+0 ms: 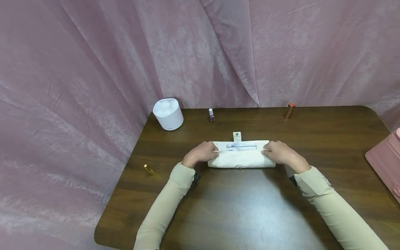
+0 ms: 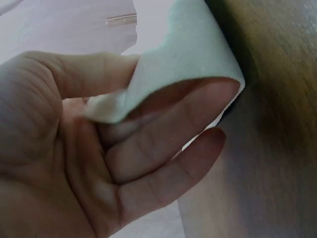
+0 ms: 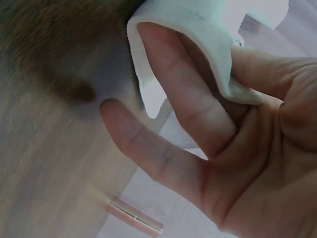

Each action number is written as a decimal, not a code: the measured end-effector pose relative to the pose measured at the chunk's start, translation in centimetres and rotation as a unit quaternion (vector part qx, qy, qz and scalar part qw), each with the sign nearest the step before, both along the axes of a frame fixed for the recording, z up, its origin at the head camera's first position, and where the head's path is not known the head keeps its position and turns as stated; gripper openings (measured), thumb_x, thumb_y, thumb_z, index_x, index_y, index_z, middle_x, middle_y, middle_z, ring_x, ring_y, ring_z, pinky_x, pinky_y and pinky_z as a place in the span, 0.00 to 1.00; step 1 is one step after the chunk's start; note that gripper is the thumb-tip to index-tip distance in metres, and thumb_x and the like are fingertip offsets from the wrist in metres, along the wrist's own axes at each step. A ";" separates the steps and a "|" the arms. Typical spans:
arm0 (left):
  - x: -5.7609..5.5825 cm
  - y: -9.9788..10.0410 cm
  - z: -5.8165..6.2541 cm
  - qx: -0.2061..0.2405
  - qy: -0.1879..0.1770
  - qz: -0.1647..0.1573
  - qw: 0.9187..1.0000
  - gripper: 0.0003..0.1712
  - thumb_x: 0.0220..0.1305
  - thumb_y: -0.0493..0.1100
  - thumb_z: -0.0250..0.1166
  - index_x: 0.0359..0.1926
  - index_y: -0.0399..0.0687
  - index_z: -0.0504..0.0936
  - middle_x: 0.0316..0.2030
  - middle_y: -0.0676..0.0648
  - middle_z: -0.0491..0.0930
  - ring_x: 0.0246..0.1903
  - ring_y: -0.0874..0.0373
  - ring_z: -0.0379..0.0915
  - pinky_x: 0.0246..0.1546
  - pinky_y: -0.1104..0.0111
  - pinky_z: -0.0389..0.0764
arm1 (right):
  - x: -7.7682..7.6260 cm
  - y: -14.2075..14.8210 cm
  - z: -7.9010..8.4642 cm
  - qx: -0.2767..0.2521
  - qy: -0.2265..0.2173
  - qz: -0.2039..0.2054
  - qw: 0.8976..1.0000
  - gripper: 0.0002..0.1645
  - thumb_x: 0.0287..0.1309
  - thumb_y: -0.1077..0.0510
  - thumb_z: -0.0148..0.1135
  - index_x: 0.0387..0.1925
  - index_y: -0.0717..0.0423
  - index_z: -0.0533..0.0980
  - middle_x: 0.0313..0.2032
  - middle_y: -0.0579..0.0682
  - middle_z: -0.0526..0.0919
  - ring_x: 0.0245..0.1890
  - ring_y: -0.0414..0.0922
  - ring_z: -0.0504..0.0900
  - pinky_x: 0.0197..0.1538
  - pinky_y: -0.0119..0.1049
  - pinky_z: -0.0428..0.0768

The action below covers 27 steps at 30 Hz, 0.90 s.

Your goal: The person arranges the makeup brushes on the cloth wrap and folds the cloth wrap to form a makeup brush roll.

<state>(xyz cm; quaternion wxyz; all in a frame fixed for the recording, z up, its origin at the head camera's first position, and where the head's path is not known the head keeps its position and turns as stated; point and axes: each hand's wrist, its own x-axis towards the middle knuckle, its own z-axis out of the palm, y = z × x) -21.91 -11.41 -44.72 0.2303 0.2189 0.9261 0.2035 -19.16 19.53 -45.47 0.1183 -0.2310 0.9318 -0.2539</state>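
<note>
A white felt brush pouch [image 1: 240,160] lies folded over on the table, with a snap tab [image 1: 236,136] sticking out at its far side. Slim light makeup brushes [image 1: 242,146] show in its pocket strip. At the pouch's left end, my left hand [image 1: 204,151] pinches the folded edge; the left wrist view has the thumb on top and fingers [image 2: 173,134] inside the fold. My right hand [image 1: 279,152] grips the right end the same way, its thumb on the felt [image 3: 198,25] and one finger [image 3: 153,148] held out straight below.
On the wooden table [image 1: 243,208] stand a white round container [image 1: 170,116] at back left, a nail polish bottle [image 1: 211,115] and a copper-coloured tube [image 1: 290,110]. A small gold tube [image 1: 149,169] lies left. A pink case [image 1: 385,159] sits at the right edge, pink curtain [image 1: 200,52] behind.
</note>
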 end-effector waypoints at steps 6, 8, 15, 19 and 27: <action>-0.7 0.7 -0.5 -0.024 0.030 0.015 0.999 0.24 0.63 0.33 0.59 0.14 0.51 0.60 0.15 0.55 0.53 0.18 0.63 0.48 0.21 0.71 0.55 | -0.6 -0.6 -0.4 0.030 -0.013 -0.035 0.999 0.20 0.69 0.59 0.59 0.18 0.53 0.70 0.18 0.46 0.66 0.22 0.44 0.66 0.31 0.40 0.68; -0.7 0.9 -0.5 -0.035 0.035 0.019 0.999 0.23 0.60 0.33 0.60 0.14 0.50 0.61 0.15 0.55 0.53 0.18 0.62 0.48 0.21 0.71 0.54 | -0.8 -0.8 -0.5 0.041 -0.020 -0.047 0.998 0.18 0.68 0.59 0.60 0.20 0.54 0.74 0.19 0.46 0.70 0.24 0.45 0.68 0.32 0.42 0.70; 0.6 2.4 0.6 -0.127 0.123 0.019 0.984 0.05 0.65 0.40 0.66 0.39 0.43 0.85 0.33 0.48 0.80 0.32 0.55 0.75 0.32 0.63 0.75 | -0.9 -1.6 -0.5 0.058 -0.051 -0.072 0.994 0.14 0.69 0.59 0.59 0.26 0.58 0.79 0.22 0.50 0.74 0.26 0.48 0.70 0.32 0.43 0.71; 2.2 3.5 0.9 -0.129 0.195 -0.080 0.969 0.10 0.65 0.41 0.69 0.46 0.45 0.85 0.41 0.45 0.82 0.41 0.50 0.79 0.40 0.57 0.79 | -0.8 -1.8 -0.4 0.059 -0.059 -0.077 0.994 0.16 0.70 0.59 0.59 0.23 0.57 0.77 0.20 0.49 0.70 0.24 0.46 0.68 0.31 0.41 0.69; 4.4 5.0 0.1 -0.097 0.225 -0.157 0.957 0.05 0.61 0.40 0.73 0.36 0.47 0.85 0.37 0.49 0.78 0.33 0.56 0.75 0.36 0.65 0.76 | -0.1 -2.1 -0.2 0.063 -0.016 -0.109 0.992 0.13 0.68 0.59 0.59 0.29 0.63 0.78 0.25 0.56 0.76 0.26 0.53 0.76 0.30 0.48 0.74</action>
